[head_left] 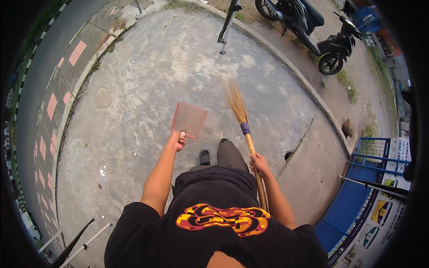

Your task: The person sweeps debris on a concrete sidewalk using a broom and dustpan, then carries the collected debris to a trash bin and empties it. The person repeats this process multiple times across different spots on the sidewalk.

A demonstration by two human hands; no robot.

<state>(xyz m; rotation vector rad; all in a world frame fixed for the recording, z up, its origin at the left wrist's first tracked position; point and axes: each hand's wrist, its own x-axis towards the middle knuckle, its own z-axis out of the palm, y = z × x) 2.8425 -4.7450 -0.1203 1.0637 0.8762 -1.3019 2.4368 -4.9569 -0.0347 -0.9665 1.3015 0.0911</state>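
Observation:
My left hand [179,140] is closed round the handle end of a translucent pink dustpan [190,118], which is held out in front of my legs. A bit of something white shows at the fingers there; I cannot make out what it is. Farther right, my right hand [259,163] grips the wooden handle of a broom [250,144]. Its straw bristles [235,100] point forward and away from me, bound with a purple wrap. The handle's lower end runs back beside my right hip.
Scraps of white litter [103,172] lie on the concrete floor [134,89] at left. A metal pole [228,24] stands ahead. A black motor scooter [313,33] is parked at far right, beyond a low curb [290,67]. Blue barriers with banners [357,196] stand at right; a road [58,35] runs along the left.

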